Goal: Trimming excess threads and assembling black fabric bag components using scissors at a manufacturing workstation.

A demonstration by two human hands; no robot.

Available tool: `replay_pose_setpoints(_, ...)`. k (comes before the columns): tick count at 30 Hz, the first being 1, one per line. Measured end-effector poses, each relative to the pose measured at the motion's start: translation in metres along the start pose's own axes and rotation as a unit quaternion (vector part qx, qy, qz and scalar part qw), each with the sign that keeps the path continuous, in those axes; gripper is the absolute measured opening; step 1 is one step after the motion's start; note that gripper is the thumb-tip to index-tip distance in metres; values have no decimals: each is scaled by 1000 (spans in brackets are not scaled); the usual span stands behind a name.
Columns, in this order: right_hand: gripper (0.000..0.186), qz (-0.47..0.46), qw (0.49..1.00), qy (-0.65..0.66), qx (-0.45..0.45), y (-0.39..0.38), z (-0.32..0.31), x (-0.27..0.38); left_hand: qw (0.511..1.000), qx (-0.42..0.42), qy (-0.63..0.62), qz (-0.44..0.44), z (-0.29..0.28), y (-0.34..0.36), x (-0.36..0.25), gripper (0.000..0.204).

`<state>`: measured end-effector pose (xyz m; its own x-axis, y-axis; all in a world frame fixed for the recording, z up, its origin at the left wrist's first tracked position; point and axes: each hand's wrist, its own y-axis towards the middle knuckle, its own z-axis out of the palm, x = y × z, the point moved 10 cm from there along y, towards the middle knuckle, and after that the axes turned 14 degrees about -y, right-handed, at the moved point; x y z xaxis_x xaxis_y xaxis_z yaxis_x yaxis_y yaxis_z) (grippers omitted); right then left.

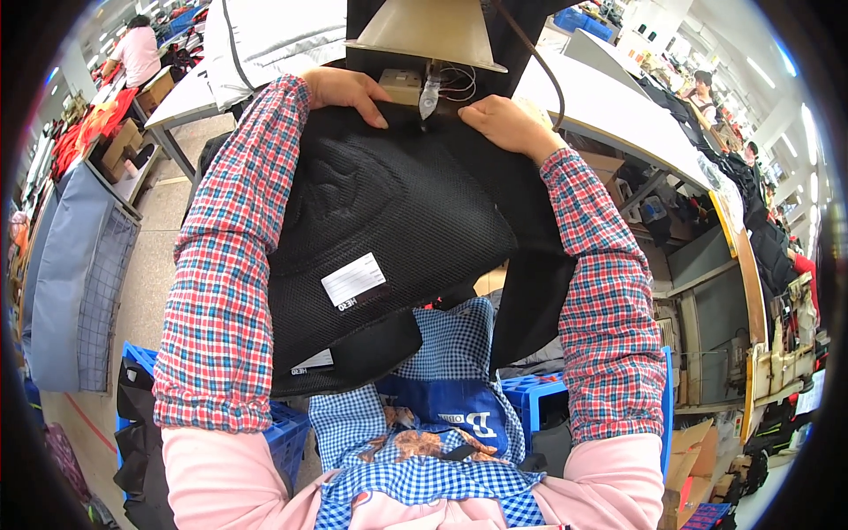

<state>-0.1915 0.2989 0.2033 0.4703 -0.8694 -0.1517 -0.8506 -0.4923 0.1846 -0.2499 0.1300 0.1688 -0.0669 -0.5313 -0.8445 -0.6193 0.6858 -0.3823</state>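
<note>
A black padded mesh fabric piece (415, 212) hangs down in front of me, with a white label (354, 282) near its lower left. My left hand (349, 95) grips its upper left edge, thumb on the near side and the other fingers partly hidden. At the upper right, my right hand (510, 125) is closed on the fabric's edge. Between my hands, a pointed metal tip (429, 95) with thin wires comes down to the top of the fabric, under a cream cone-shaped hood (430, 35). A second black layer (371, 353) with a similar label shows below.
Blue plastic crates (290, 442) stand at both sides of my lap. White tables (609, 102) flank the machine, with pale fabric (283, 44) on the left one. A grey-covered rack (75, 291) stands at far left. Other people (140, 51) work in the background.
</note>
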Motion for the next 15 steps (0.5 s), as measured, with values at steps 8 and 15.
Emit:
replay_pose_setpoints(8, 40, 165, 978, 129, -10, -76, 6, -97, 994, -95, 31, 52, -15, -20, 4, 57)
replay_pose_setpoints(15, 39, 239, 943, 139, -187, -218, -61, -111, 997, -54, 30, 40, 15, -13, -14, 63)
